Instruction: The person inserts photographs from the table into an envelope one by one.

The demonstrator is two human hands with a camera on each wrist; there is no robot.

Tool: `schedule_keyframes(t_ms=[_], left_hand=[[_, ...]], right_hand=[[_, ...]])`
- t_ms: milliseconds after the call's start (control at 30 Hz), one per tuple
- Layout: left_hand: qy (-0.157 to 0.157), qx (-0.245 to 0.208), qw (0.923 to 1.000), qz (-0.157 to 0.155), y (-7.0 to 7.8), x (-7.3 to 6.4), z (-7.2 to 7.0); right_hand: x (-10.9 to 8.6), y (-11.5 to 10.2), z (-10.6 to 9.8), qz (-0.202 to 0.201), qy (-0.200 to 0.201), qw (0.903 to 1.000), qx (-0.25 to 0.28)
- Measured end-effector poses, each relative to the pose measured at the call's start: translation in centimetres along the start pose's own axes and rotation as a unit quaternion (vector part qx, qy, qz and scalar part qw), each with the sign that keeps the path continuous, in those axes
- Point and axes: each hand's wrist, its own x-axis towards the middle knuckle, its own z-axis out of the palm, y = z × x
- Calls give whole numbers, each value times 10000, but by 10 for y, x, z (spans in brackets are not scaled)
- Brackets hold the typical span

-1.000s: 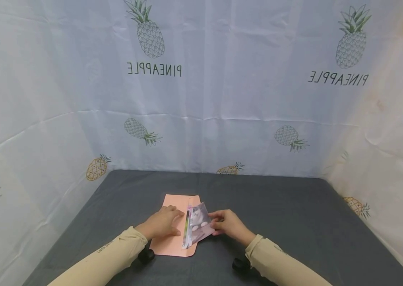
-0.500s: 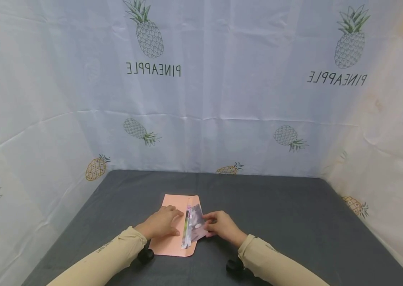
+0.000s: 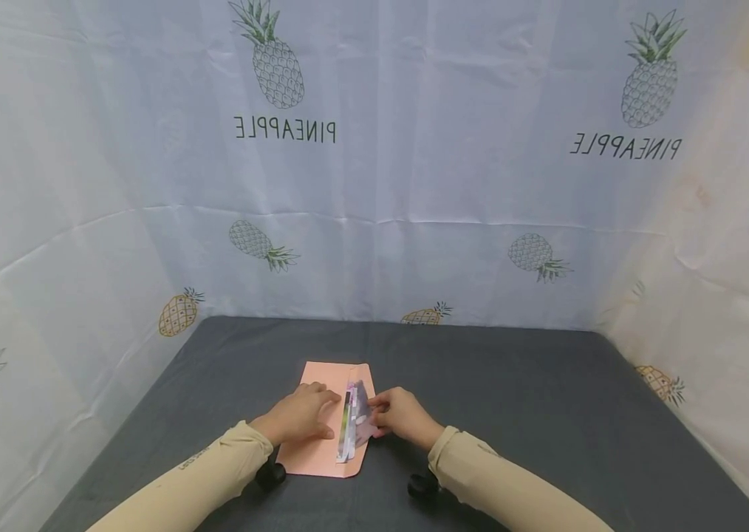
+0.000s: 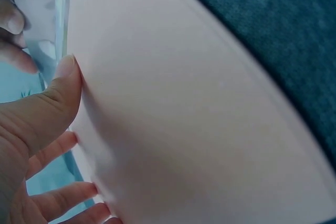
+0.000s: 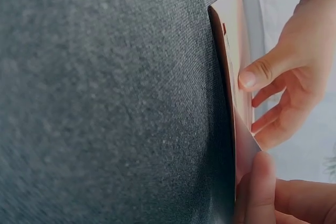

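A salmon-pink envelope (image 3: 308,459) lies flat on the dark table, its open side to the right. Several picture cards (image 3: 346,436) stick out of that opening as a narrow strip. My left hand (image 3: 301,415) rests on the envelope with fingers spread; in the left wrist view its thumb and fingertips touch the pink paper. At the right edge, my right hand (image 3: 408,419) pinches a greyish-purple photo card (image 3: 362,423) between thumb and fingers. That card overlaps the flap side, and its left end meets the strip of cards. In the right wrist view the card (image 5: 245,148) slants up off the envelope.
Dark grey cloth covers the table (image 3: 514,399). A pale curtain (image 3: 401,170) printed with pineapples encloses the back and both sides. Black wrist devices sit under the left cuff (image 3: 271,475) and the right cuff (image 3: 422,485).
My right hand has moved left with the photo card, so less of the card shows beyond the strip of cards. The left hand and the envelope have stayed in place.
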Motion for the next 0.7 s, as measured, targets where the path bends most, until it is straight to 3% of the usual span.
schedule_keyframes(t_ms=[367, 700], left_hand=[[-7, -49, 10000, -22, 1, -2, 0], [26, -31, 10000, 52, -2, 1, 2]], right_hand=[[0, -1, 1, 503, -187, 9980, 321], [0, -1, 11, 490, -54, 9963, 705]])
